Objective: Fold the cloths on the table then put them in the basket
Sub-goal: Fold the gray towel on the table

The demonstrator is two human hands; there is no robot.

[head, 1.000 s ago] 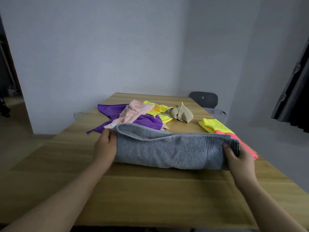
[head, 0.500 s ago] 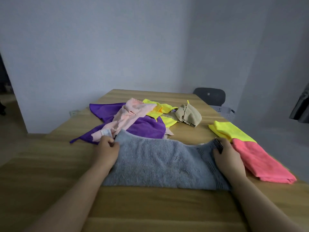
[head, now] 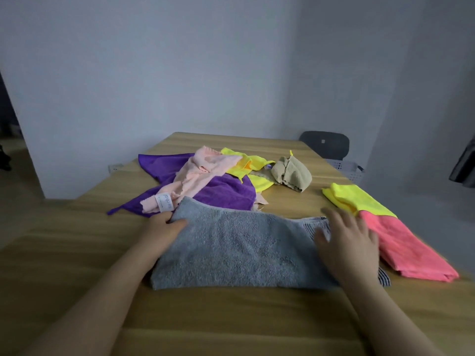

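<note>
A grey towel (head: 241, 247) lies folded flat on the wooden table (head: 231, 317) in front of me. My left hand (head: 162, 227) grips its far left corner, thumb on top. My right hand (head: 347, 242) hovers or rests over the towel's right end with fingers spread, slightly blurred. Behind the towel sits a heap of unfolded cloths: purple (head: 221, 194), pale pink (head: 198, 173), yellow (head: 246, 165) and a crumpled beige one (head: 291, 173). To the right lie a folded yellow cloth (head: 352, 199) and a folded pink cloth (head: 406, 247). A grey perforated basket (head: 347, 169) shows beyond the table's right edge.
A dark chair back (head: 325, 145) stands behind the basket near the wall. The table's right edge runs close by the folded pink cloth. A dark curtain (head: 465, 165) hangs at far right. Bare wood stretches between me and the towel.
The towel has been laid down and folded flat. My right hand let go of the right end and now spreads open over it. My left hand still holds the left corner.
</note>
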